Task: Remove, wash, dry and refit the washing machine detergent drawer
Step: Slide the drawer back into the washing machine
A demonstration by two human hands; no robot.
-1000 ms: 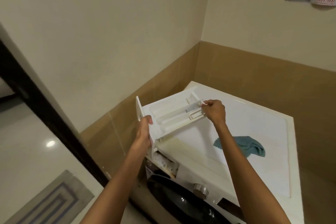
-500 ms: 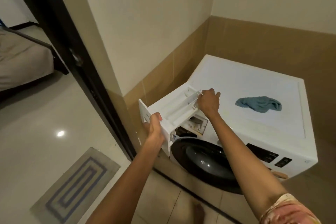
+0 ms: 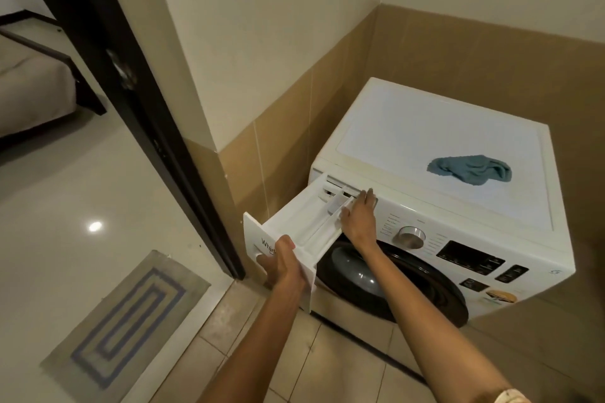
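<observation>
Detergent drawer (image 3: 301,222) sits at the slot (image 3: 334,188) in the upper left of the washing machine (image 3: 435,127) front, with most of its length projecting outward and its rear end at the slot mouth; I cannot confirm from this angle whether the rear has entered the guides. I hold its front panel with my left hand (image 3: 281,263), fingers curled under the handle recess and thumb on top, to carry the weight and set the insertion angle. My right hand (image 3: 358,216) lies flat, fingers straight, on the rear right edge, placed to steer that end into line, while the blue cloth (image 3: 471,168) rests well apart on the machine top.
</observation>
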